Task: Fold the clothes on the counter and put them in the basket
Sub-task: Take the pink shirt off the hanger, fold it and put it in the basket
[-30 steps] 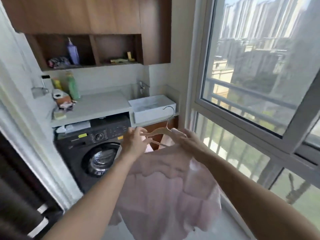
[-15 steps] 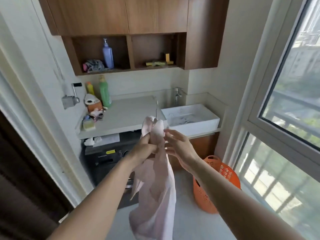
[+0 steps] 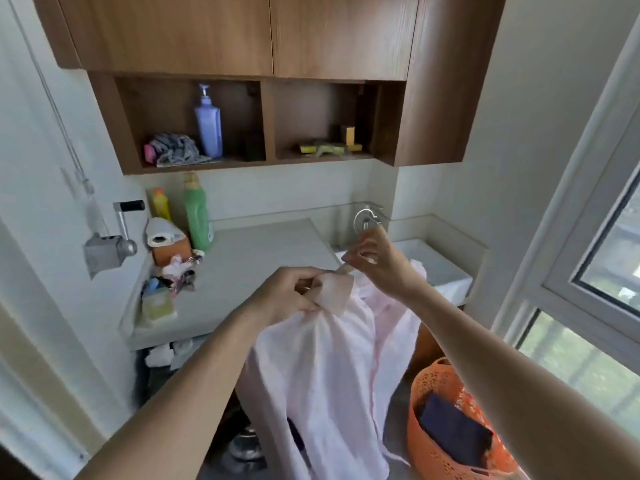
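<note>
Fingers (image 3: 306,284) of the left hand (image 3: 291,294) were curled and pinched the collar (image 3: 332,289) of the pink shirt (image 3: 329,368) at centre frame. Fingers (image 3: 358,252) of the right hand (image 3: 379,268) were closed on the hanger (image 3: 366,224), just above and right of the collar, with its metal hook projecting above the knuckles. The hanger body was mostly hidden, so whether 1 arm of it sat inside the shirt could not be determined.

The shirt hung unfolded from the 2 hands in front of the counter (image 3: 249,265) and draped toward the bottom of the frame. The basket (image 3: 424,389) stood on the floor at lower right and held 1 dark folded garment (image 3: 453,431).

Probable faults:

1. Snagging. If a hanger arm was inside the neck opening, a quick pull would likely catch or stretch the collar.
2. Dropping. The shirt's weight appeared to rest on 1 pinch at the collar. A slack grip would probably let it slide to the floor.
3. Hook contact. The hook was close to the sink (image 3: 446,271), right of centre. A careless swing could catch there.
4. Clutter. The bottles (image 3: 195,213) at the counter's left end could be knocked by the cloth during spreading.
</note>
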`<state>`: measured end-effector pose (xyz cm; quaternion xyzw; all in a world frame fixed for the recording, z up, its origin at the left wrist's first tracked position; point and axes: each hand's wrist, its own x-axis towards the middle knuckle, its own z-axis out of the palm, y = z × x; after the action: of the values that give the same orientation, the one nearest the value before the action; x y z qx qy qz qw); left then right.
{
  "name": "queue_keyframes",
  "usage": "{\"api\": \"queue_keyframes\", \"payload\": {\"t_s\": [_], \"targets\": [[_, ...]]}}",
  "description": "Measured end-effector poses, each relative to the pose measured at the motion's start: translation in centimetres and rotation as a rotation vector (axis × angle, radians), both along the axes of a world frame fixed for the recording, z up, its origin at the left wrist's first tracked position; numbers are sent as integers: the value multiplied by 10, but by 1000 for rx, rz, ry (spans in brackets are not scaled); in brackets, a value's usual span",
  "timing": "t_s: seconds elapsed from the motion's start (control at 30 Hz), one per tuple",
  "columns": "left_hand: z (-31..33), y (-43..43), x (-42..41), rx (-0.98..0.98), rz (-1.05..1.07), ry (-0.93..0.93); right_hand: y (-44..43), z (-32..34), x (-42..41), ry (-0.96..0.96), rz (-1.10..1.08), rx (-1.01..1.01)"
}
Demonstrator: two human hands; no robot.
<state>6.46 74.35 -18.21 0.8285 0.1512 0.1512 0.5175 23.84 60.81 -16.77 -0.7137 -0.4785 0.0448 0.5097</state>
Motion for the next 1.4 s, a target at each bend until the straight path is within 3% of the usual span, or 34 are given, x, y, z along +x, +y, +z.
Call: {"api": "queue_keyframes", "payload": {"t_s": [0.07,0.17,0.23,0.47,0.67,0.87,0.97,1.03,1.23,1.33,1.4], "targets": [[2,30,10,28,-42,-66,19,0,13,19,-52,41],[0,64,30,149,-56,-91,36,-5,37,-33,49,-126],[-1,82,45,263,-72,-72,46,-11,54,32,118,-217],[-12,167,100,549,-111,-35,91,-25,132,160,50,-177],[-7,243,159,403,9,-88,149,-27,237,361,19,-66],[18,290,244,233,68,-66,211,-16,347,573,-204,28],[14,314,280,219,110,-45,213,-16,409,871,-379,313],[2,321,299,236,91,-19,214,-18,433,945,-383,438],[-29,333,362,390,-86,68,239,-4,445,865,-198,577],[-42,339,380,390,-119,190,237,17,453,719,-173,648],[-47,341,387,338,-148,284,230,24,460,596,-224,562]]}}
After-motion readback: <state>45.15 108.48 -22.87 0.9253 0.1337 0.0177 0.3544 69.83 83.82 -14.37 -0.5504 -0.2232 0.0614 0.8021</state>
